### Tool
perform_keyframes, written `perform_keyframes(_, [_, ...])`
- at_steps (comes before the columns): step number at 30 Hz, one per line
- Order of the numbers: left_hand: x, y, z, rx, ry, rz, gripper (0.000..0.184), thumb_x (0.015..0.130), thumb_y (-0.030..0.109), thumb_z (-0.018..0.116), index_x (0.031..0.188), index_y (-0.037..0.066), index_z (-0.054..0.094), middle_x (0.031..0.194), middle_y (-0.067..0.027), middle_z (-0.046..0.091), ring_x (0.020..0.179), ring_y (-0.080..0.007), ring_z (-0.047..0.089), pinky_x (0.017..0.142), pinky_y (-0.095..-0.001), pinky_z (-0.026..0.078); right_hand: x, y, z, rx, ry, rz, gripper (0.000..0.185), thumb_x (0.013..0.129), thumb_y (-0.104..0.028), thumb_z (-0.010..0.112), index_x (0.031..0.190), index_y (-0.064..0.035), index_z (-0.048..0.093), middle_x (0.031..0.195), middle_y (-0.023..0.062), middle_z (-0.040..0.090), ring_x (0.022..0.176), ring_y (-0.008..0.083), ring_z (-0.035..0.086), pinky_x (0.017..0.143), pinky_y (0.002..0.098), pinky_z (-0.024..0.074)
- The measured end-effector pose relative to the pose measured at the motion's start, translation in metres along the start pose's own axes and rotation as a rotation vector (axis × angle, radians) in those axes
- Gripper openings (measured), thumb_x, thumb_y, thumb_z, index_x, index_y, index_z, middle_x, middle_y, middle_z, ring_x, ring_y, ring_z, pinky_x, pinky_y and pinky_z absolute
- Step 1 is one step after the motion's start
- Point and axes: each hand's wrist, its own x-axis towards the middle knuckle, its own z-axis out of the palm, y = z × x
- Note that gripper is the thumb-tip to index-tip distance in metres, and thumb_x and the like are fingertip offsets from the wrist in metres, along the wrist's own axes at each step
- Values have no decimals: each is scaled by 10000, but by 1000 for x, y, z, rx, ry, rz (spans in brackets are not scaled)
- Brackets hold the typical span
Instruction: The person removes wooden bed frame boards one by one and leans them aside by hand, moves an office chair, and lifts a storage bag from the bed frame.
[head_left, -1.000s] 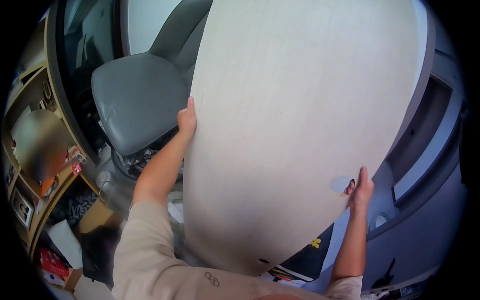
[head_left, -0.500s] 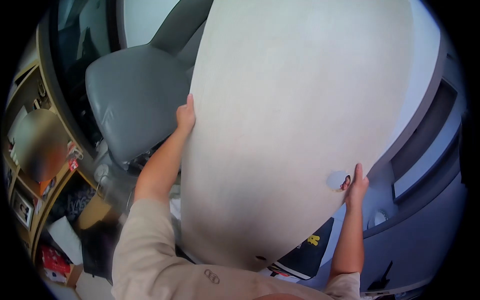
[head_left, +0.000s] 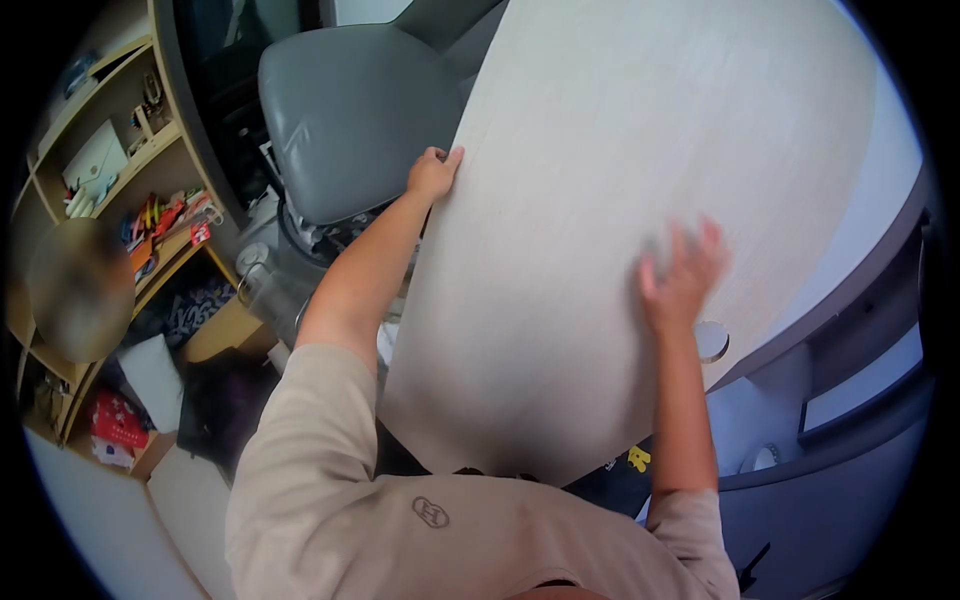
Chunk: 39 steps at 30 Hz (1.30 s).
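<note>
A large pale wooden board (head_left: 600,180) spreads across the middle of the head view, with a round hole near its lower right edge. My left hand (head_left: 434,174) grips the board's left edge, its thumb on top and its other fingers partly hidden. Over the board's surface, left of and above the hole, is my right hand (head_left: 685,275), fingers spread and blurred by motion. Whether it touches the board I cannot tell. The board's near edge is close to the beige shirt (head_left: 480,530).
Left of the board stands a grey chair (head_left: 360,115). Shelves (head_left: 165,160) with assorted items line the far left, with a black bag (head_left: 225,405) below. A white surface (head_left: 845,250) lies under the board's right side. A dark item with a yellow figure (head_left: 638,459) is partly covered.
My right hand has let go of the board's right edge and moved left onto or above its surface, fingers spread. The board lies lower and flatter. The view has shifted left.
</note>
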Motion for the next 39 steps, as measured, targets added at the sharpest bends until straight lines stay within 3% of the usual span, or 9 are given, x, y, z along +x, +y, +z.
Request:
perform_keyframes(7, [-89,-49,-81,253,177,308,449,824,394,663,1147,97,570,1187,-165,558,1143,-343,495,975,-406,405,45,-133,86,472,-295,-266,570,764,-187,682,1303,-154,499,1431,178,351,1351,361,296,1104,521,239])
perform_keyframes(14, [-100,-129,-187,247,515,94,526,811,372,682,1177,18,547,1192,-201,564,1134,-339,529,975,-403,410,50,-234,172,834,-609,-121,605,794,-288,690,1313,-61,478,1411,230,377,1296,358,395,1042,406,367])
perform_keyframes(18, [-69,-134,-215,167,529,-66,774,775,492,692,1293,-34,459,1263,-241,528,1173,-333,525,995,-388,405,58,-291,229,1183,-1050,627,723,826,-489,620,1317,13,450,1313,249,468,1155,355,517,936,427,445])
perform_keyframes(19, [-48,-132,-220,144,520,-113,844,763,526,693,1325,-47,428,1282,-252,517,1185,-331,521,1000,-384,403,55,-308,248,1323,-1089,965,780,844,-586,566,1308,30,451,1263,224,514,1073,353,560,875,465,476])
perform_keyframes(21, [-15,-132,-222,-2,436,-167,1030,708,599,707,1395,-59,313,1326,-254,487,1213,-328,506,1004,-377,402,43,-319,292,1288,-1060,1226,822,842,-625,546,1315,34,410,1259,187,500,1026,338,554,806,483,490])
perform_keyframes(27, [20,-122,-212,-205,360,-249,1114,667,530,779,1418,-72,217,1331,-252,472,1172,-307,538,975,-360,435,49,-344,348,1565,-711,1531,761,857,-573,581,1356,-56,329,1303,146,474,1106,351,534,873,540,462])
perform_keyframes(28, [12,-114,-214,-210,401,-227,1015,669,497,792,1355,-94,333,1254,-246,537,1112,-297,579,928,-359,465,56,-352,337,1587,-610,1599,690,873,-540,581,1337,-92,336,1286,143,490,1097,329,547,818,536,488])
perform_keyframes(33, [22,-136,-235,-207,338,-173,798,688,502,768,1109,-138,548,1017,-247,655,950,-313,657,820,-366,509,57,-368,330,1552,-654,1471,717,898,-513,554,1364,-57,255,1298,175,466,1089,346,565,741,542,541])
perform_keyframes(39, [20,-144,-240,-103,309,-116,726,736,527,721,1116,-79,600,1030,-208,662,947,-274,653,846,-348,485,49,-345,336,1580,-814,1159,632,923,-465,538,1313,-7,342,1261,194,487,1066,324,576,691,472,582])
